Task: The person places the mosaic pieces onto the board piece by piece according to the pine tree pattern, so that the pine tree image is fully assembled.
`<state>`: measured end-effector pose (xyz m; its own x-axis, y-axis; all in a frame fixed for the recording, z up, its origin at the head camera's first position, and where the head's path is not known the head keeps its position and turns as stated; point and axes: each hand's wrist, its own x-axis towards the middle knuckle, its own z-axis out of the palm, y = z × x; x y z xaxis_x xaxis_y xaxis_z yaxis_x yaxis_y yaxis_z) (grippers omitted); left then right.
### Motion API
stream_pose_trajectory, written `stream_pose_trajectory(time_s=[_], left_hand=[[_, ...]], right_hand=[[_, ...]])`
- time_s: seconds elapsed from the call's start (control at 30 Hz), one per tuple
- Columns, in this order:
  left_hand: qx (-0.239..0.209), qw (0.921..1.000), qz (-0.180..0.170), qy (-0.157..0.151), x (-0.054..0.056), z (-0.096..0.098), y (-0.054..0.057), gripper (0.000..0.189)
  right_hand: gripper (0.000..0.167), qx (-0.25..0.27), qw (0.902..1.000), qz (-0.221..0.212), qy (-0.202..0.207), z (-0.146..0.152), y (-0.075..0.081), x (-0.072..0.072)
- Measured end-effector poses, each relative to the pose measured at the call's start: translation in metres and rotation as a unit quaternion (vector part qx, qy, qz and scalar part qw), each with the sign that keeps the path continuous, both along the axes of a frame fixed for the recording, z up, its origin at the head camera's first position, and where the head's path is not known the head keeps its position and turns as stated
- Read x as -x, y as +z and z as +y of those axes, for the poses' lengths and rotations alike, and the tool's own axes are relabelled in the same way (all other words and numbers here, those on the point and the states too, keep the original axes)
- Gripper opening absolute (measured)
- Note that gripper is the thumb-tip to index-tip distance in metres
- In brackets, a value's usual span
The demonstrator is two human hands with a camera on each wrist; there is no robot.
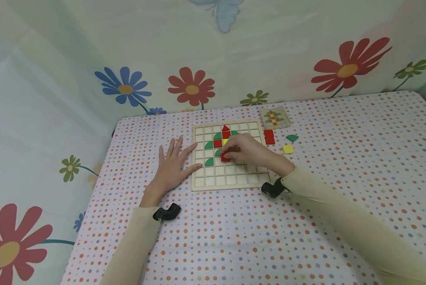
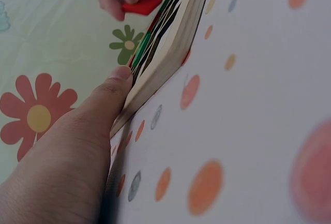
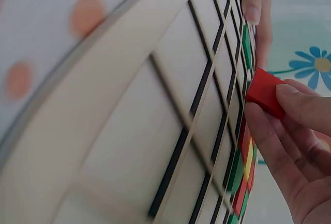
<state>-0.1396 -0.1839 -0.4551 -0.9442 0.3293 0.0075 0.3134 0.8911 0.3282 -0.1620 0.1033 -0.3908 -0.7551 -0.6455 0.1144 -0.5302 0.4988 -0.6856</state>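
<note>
A wooden grid board (image 1: 197,174) lies on the table, with green quarter-round, red and yellow tiles set in its upper cells. Thumb and fingers of my right hand (image 1: 247,149) pinch a red square tile (image 3: 266,93) just over the middle of the board. In the left wrist view that red tile (image 2: 142,5) is held clear of the board's surface. My left hand (image 1: 171,170) lies spread along the board's left side, thumb and a fingertip touching the edge. The right hand hides part of the tile pattern in the head view.
A picture card (image 1: 284,117) showing a tile pattern lies behind the board's right corner. Beside the board are red tiles (image 1: 269,137), a green quarter-round tile (image 1: 292,138) and a yellow square tile (image 1: 288,149). The dotted tablecloth (image 1: 213,237) meets a flowered curtain (image 1: 277,59) at the back.
</note>
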Motion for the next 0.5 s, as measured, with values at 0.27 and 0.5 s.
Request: stream_pose_trajectory(time_s=[0.27, 0.5], left_hand=[[0.003, 1.0000, -0.002, -0.001, 0.001, 0.000, 0.001, 0.078], [-0.001, 1.0000, -0.002, 0.000, 0.001, -0.001, -0.001, 0.078]], right_hand=[[0.015, -0.034, 0.9993, 0.007, 0.011, -0.024, 0.001, 0.003], [0.014, -0.066, 0.9977, -0.005, 0.013, -0.029, 0.001, 0.002]])
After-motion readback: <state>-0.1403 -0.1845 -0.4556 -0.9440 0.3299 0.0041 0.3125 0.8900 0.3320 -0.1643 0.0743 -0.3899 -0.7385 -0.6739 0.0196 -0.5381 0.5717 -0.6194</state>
